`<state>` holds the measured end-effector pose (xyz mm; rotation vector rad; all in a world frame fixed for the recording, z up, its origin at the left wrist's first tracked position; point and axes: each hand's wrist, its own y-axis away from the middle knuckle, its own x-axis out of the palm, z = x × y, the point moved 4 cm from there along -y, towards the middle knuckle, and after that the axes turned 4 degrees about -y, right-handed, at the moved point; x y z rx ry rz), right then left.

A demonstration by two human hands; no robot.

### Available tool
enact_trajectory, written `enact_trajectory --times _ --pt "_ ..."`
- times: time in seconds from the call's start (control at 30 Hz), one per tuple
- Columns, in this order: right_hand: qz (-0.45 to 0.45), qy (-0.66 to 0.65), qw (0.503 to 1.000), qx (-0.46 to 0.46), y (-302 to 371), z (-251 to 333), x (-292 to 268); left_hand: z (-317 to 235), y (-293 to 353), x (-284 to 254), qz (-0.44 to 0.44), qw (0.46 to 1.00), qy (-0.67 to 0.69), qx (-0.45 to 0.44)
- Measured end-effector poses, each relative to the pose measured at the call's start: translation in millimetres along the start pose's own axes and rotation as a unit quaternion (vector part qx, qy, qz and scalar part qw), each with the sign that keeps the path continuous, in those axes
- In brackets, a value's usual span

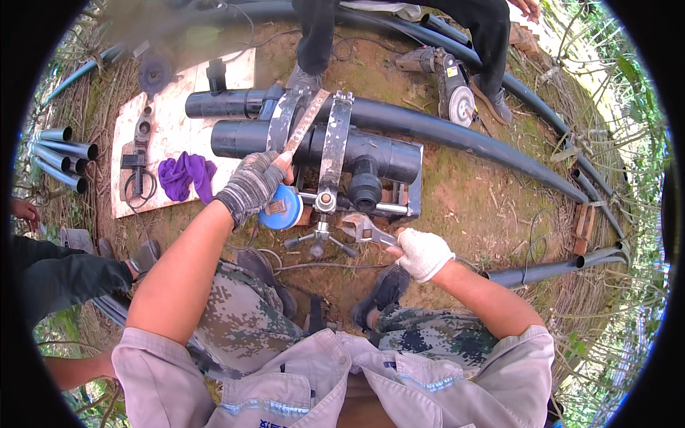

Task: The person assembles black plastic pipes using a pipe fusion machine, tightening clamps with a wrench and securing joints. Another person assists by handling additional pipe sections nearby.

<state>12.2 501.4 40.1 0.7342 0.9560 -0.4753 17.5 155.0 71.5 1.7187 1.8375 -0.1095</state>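
Here the left hand [253, 184] pinches a flat file [305, 123] slanting away over the clamped black pipe [371, 153], while the right hand [422, 253] grips an adjustable wrench [364, 228] just beside the clamp screw [322, 227], apparently ready for tightening.

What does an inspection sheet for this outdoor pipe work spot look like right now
Surface: bare reddish dirt ground with dry grass.
Job's things: thick black plastic pipe in a metal clamp frame; flat metal strip; silver adjustable wrench.
Clutter: purple cloth on plywood board; angle grinder; spare pipe stubs.
Grippers: left hand in grey glove holds the strip; right hand in white glove holds the wrench.
Cables: thin cord by the feet.
Surroundings: another person's legs, green brush.
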Motion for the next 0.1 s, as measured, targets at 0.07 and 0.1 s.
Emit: enact_trajectory --times 0.07,0.1 --pt "0.080 0.083 0.993 -0.037 1.8 2.4 11.0 -0.6 -2.2 0.4 -0.004 1.000 -0.027 0.001" --pt "0.152 0.119 0.980 -0.053 2.5 3.8 12.7 3.8 -4.2 -1.1 -0.006 0.999 -0.033 0.007"
